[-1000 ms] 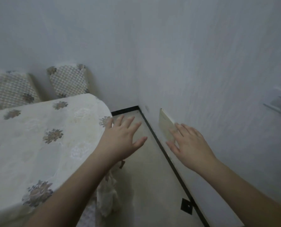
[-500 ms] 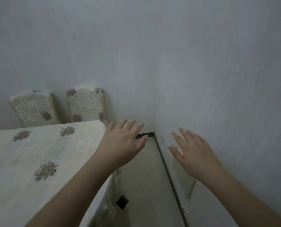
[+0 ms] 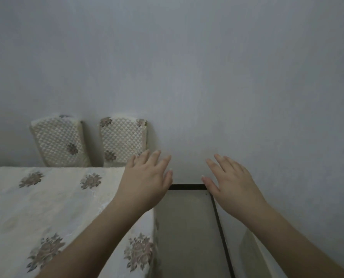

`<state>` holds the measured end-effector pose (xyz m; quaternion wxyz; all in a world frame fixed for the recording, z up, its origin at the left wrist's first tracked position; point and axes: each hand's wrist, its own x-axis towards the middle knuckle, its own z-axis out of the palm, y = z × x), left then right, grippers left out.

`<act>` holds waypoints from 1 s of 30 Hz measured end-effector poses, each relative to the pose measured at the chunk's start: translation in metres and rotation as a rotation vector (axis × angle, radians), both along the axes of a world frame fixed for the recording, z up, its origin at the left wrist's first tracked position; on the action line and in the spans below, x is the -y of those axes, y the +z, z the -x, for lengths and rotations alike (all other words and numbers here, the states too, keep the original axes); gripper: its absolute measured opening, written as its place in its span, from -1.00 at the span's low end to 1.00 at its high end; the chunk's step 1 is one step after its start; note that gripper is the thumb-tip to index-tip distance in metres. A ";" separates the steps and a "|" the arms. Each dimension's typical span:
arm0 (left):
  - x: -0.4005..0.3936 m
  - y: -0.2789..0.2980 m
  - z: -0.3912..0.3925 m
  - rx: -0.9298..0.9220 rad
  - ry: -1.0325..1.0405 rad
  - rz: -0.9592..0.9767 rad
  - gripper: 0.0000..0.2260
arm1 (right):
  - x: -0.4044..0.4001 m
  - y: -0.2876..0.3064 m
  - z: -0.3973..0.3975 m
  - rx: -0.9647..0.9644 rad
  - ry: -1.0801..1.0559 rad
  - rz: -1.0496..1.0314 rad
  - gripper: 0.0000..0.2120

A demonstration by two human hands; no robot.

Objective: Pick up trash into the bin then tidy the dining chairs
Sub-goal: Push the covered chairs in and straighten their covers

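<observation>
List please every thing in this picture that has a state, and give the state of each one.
left hand: open, fingers straight, holds nothing, raised over the table corner
right hand: open, fingers spread, holds nothing
left chair: upright, back against the wall, behind the table
right chair: upright, back against the wall, beside the first
tablecloth: spread flat, hanging over the table edge
floor: no trash visible

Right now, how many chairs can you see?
2. One chair stands behind the table, the other chair to its right by the wall. More may be out of view.
</observation>
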<state>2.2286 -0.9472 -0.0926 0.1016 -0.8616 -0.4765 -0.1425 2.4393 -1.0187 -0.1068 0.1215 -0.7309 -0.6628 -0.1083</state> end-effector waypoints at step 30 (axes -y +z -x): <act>-0.387 -0.084 -0.146 0.004 0.212 0.064 -0.45 | -0.430 -0.076 -0.133 -0.142 0.171 0.064 -0.43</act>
